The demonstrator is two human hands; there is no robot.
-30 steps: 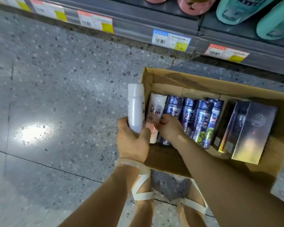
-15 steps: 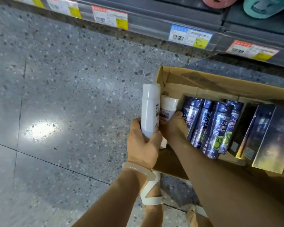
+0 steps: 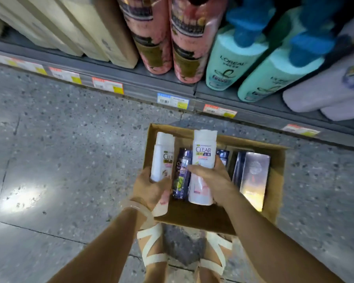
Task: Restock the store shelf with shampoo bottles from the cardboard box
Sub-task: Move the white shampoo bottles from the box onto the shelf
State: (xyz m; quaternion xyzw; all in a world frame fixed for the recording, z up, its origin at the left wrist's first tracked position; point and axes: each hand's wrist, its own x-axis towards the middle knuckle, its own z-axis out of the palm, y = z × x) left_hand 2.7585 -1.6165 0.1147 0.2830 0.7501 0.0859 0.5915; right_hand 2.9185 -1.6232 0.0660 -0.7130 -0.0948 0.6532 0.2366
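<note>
Item 1: L hand [image 3: 149,187] is gripping a white bottle [image 3: 163,158], fingers curling round its lower half, cap end pointing toward the shelf; a pale bangle [image 3: 138,209] is sitting on that wrist. Item 2: R hand [image 3: 212,177] is gripping a 2nd white bottle [image 3: 203,154], "CLEAR" label facing up, thumb lying across the front, other fingers wrapping the far side. Both bottles are hovering over the box [image 3: 213,219], apart from each other w/ a gap between. Item 3: box is sitting open on the speckled floor [image 3: 70,139], just in front of the shelf [image 3: 143,86]. Inside: a purple bottle [image 3: 182,174] is lying between the 2 white ones, another dark bottle [image 3: 223,156] is peeking out behind the R hand, and a silver carton [image 3: 253,178] is leaning at the right side. Item 4: shelf is carrying cream cartons [image 3: 86,29] at left, 2 pink bottles [image 3: 172,37] mid, 2 teal bottles [image 3: 243,64] w/ blue pumps, then lilac bottles [image 3: 325,90] at right; price tags [image 3: 173,101] are running along its front edge. Item 5: sandalled feet [image 3: 151,256] are standing on the floor below the box.
</note>
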